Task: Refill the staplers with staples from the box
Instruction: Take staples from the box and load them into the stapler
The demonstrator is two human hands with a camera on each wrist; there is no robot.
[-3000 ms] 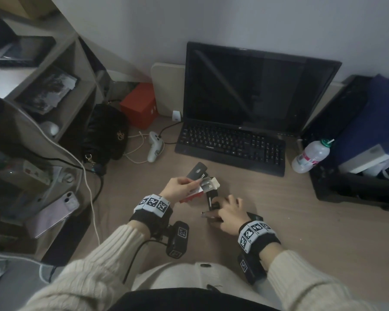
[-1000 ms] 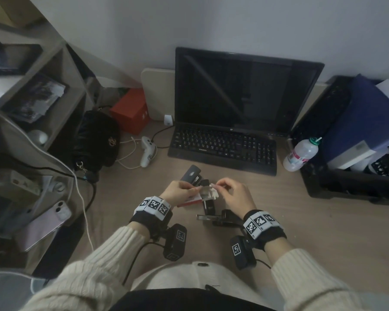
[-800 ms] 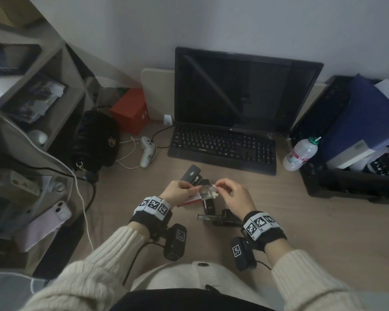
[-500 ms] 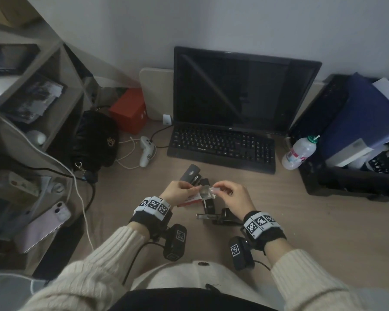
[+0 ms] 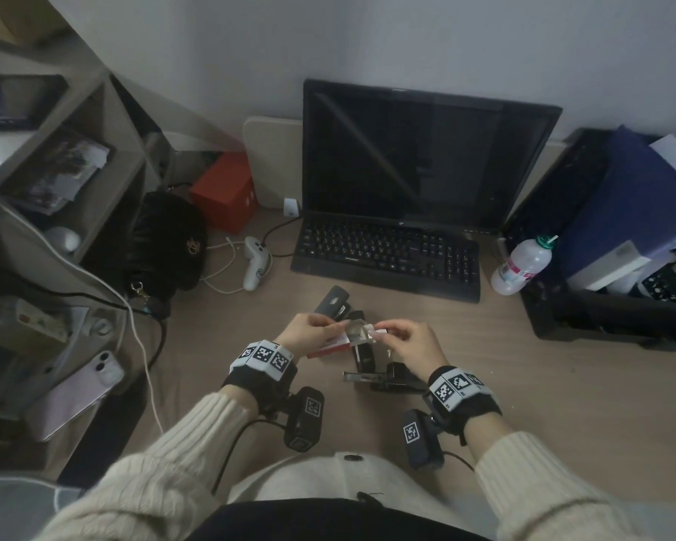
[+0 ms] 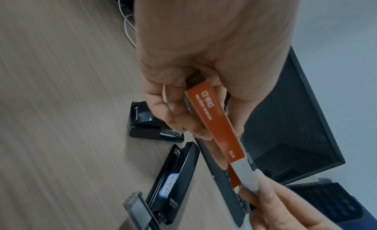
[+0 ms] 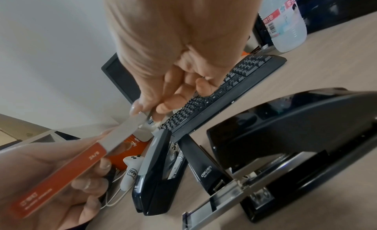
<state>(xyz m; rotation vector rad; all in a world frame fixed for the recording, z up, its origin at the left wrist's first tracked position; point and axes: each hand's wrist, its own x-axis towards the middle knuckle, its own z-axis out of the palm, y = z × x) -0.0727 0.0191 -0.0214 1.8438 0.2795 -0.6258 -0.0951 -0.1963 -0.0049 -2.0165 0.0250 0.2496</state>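
Now the right hand, off the open black stapler on the desk since three seconds ago, pinches the grey inner tray from the orange cardboard staple box the left hand grips, exposing staples for loading.

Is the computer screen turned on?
No, the laptop screen is dark all over, showing only faint reflections and no picture.

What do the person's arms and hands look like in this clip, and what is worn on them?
Both arms wear cream ribbed-knit sleeves. Each wrist has a black strap with white square-code marker tiles, and a black camera module hangs beneath, a thin black cable trailing off. The left hand and right hand are bare, ungloved.
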